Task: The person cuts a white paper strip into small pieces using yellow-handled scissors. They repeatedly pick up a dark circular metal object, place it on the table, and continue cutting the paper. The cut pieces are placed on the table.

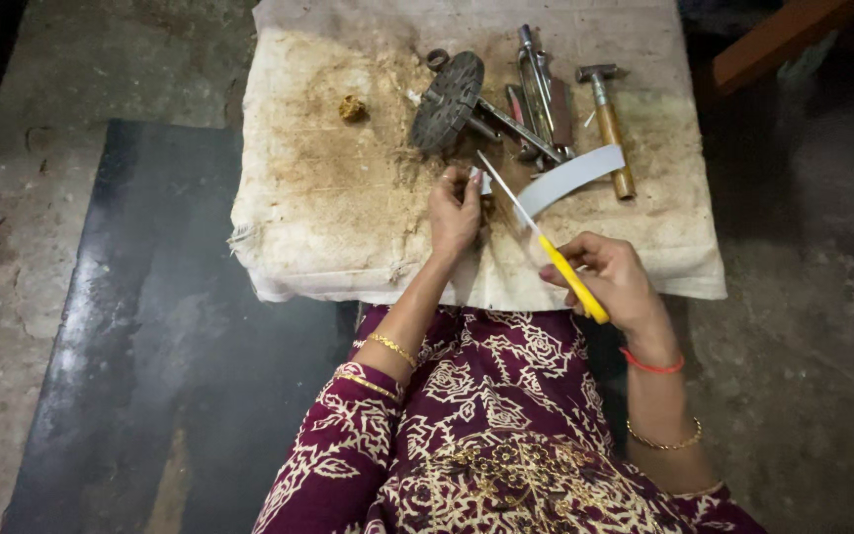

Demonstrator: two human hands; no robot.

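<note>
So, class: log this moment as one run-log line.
left hand: pinches small piece | right hand: holds yellow-handled scissors | grey strip: beside blades

Rough, stained cloth (pixel 328 198) covers the bench; glossy yellow plastic handle on the scissors (pixel 573 280) (blades bare metal); the hammer (pixel 609 129) shows worn wood and dull steel.

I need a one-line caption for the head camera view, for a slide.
Right hand holds yellow-handled scissors, left hand pinches a small white piece over a stained cloth with metal tools.

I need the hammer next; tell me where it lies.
In the head view, the hammer lies at the cloth's far right, beside the metal tools, beyond the right hand.
</note>
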